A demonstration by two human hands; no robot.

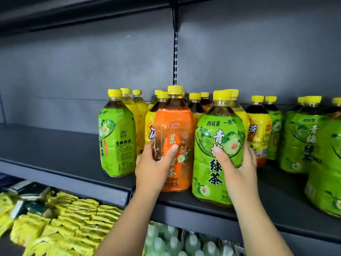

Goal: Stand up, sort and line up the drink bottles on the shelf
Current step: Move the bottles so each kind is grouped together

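You have two upright bottles at the shelf's (73,150) front edge, side by side: your left hand (154,163) wraps the orange bottle (174,130), thumb across its label, and your right hand (238,163) wraps the green bottle (218,145) the same way. Grip low and firm; they look full and likely heavy. Slide rather than lift, keeping bases flat. The green one probably belongs with the left green bottle (117,139) or the green group (302,141) at right. Watch the yellow bottles (258,130) crowded just behind, so you don't knock them.
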